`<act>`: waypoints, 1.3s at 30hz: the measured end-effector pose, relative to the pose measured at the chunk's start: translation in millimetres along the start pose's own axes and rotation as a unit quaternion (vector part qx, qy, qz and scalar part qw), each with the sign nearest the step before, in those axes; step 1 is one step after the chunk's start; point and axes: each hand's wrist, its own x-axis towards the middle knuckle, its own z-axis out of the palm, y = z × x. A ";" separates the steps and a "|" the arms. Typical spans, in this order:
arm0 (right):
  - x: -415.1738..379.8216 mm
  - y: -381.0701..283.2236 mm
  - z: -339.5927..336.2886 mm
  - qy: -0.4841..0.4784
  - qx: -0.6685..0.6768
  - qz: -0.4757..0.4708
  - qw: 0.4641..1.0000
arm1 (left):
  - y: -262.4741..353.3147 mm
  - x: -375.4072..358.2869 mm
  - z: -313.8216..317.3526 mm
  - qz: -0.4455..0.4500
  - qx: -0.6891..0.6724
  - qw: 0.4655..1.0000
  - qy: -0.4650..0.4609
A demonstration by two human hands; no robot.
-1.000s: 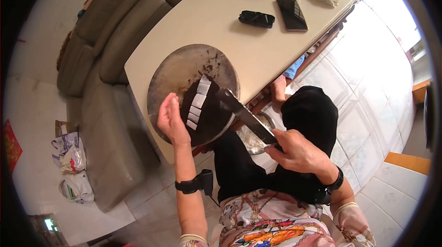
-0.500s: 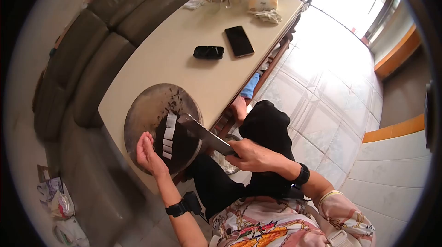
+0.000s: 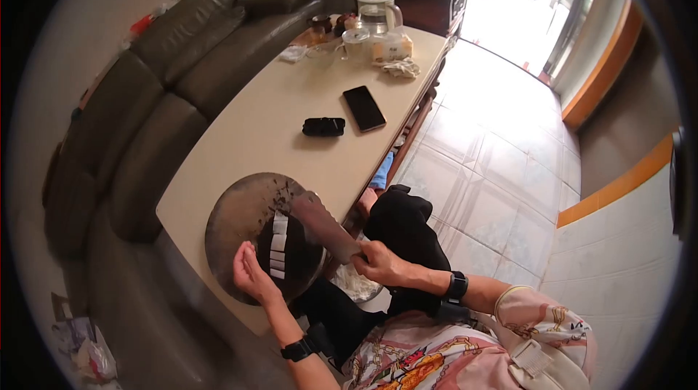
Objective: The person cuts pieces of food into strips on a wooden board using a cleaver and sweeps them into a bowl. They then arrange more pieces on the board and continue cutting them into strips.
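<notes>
A round chopping board (image 3: pixel 236 204) with a dark patch lies at the near end of the table. On that patch sits a row of white cut pieces (image 3: pixel 278 242); dark crumbs are scattered above it. My right hand (image 3: pixel 379 263) grips the handle of a cleaver (image 3: pixel 320 224), whose broad blade is held over the board's right side, apart from the white pieces. Over the board's lower left, my left hand (image 3: pixel 254 274) is loosely cupped, fingers extended close together, with nothing visible in it. It is beside the row of pieces, not visibly touching them.
Farther along the table (image 3: pixel 247 125) are a black case (image 3: pixel 323 127), a phone (image 3: pixel 364 108), a tissue pack (image 3: pixel 392 48) and a glass kettle (image 3: pixel 376 13). A bowl of white stuff (image 3: pixel 356 284) is below the table edge, by my legs. A sofa (image 3: pixel 149 157) lines the left.
The view has tilted up, so everything sits lower. The cleaver has turned from nearly edge-on to showing its broad side. My left hand stays beside the white pieces.
</notes>
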 end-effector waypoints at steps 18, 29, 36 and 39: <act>1.8 -30.5 24.9 0.070 -0.044 0.051 0.995 | 2.9 -5.2 1.5 0.016 -0.091 0.996 0.008; 60.5 -86.5 58.3 0.103 -0.138 -0.082 0.982 | 4.3 -4.2 -0.4 0.013 -0.005 1.000 0.007; 72.6 -98.8 70.2 0.034 0.124 -0.041 0.991 | 15.8 -6.7 0.0 0.013 0.024 0.999 -0.033; 85.6 -88.2 53.8 0.021 0.109 -0.026 0.993 | 10.6 -4.7 2.5 0.013 0.017 1.000 -0.014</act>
